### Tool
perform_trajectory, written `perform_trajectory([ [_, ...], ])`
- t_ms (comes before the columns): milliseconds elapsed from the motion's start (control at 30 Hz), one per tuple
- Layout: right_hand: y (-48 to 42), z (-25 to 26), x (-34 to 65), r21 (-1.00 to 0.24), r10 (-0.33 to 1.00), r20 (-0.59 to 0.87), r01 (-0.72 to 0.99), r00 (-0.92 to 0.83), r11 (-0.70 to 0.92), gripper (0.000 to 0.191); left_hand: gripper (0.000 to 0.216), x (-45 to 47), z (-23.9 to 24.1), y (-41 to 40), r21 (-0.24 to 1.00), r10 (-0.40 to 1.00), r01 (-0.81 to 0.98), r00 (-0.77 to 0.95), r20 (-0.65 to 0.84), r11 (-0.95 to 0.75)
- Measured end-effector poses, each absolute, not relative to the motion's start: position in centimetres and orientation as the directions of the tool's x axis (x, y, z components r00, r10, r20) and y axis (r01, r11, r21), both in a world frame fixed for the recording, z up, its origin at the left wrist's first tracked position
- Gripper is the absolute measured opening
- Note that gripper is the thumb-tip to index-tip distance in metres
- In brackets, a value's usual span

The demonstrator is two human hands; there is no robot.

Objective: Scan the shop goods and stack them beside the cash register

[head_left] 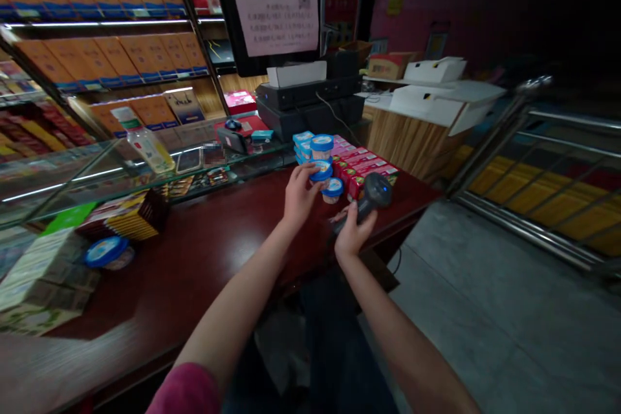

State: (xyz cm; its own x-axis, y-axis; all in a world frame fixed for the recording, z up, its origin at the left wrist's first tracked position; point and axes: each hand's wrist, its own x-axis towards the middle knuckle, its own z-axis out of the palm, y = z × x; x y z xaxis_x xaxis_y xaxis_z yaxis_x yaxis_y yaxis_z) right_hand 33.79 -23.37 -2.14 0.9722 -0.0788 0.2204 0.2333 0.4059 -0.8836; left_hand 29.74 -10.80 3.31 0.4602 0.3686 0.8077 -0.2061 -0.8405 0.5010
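Note:
My left hand (299, 195) reaches over the dark red counter (208, 239) and its fingers close on a small blue-lidded cup (321, 172). More such cups stand around it: one just right of the hand (332, 189) and a stack behind (322, 145). My right hand (352, 233) grips the handle of a dark barcode scanner (374, 193), whose head points toward the cups. Red cartons (365, 165) lie in a row right behind the cups.
A black cash register (310, 100) with a paper notice (274, 8) stands behind. A glass display case (97, 168) runs along the left, with shelves of orange boxes above. Another blue-lidded tub (104, 251) and boxes (43, 278) lie at the counter's left end. Metal railings (543, 162) stand right.

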Motion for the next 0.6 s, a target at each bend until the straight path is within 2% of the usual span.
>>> perform_trajectory([
  [133,-23.1,-2.5,33.6,-0.884,-0.109,0.183,0.212,0.977,0.417,0.045,0.026,33.3,1.5,-12.3,0.498,0.370,-0.168,0.482,0.794,-0.851],
  [267,-23.3,-2.3,33.3,-0.891,-0.041,0.208,0.206,0.977,0.405,0.043,0.025,35.0,-0.1,-12.5,0.552,0.429,-0.119,0.503,0.750,-0.826],
  [367,-23.7,-2.1,33.3,-0.885,0.019,0.221,0.192,0.975,0.425,0.039,0.034,34.9,-0.5,-12.2,0.576,0.437,-0.132,0.522,0.732,-0.807],
  [500,-24.2,-1.9,33.3,-0.901,0.109,0.249,0.189,0.962,0.390,0.043,0.053,30.5,-0.9,-10.0,0.561,0.434,-0.117,0.514,0.740,-0.819],
  [600,-24.0,-1.6,32.4,-0.924,0.232,0.297,0.217,0.926,0.316,0.048,0.054,23.2,-1.4,-6.6,0.521,0.490,0.064,0.454,0.744,-0.851],
])
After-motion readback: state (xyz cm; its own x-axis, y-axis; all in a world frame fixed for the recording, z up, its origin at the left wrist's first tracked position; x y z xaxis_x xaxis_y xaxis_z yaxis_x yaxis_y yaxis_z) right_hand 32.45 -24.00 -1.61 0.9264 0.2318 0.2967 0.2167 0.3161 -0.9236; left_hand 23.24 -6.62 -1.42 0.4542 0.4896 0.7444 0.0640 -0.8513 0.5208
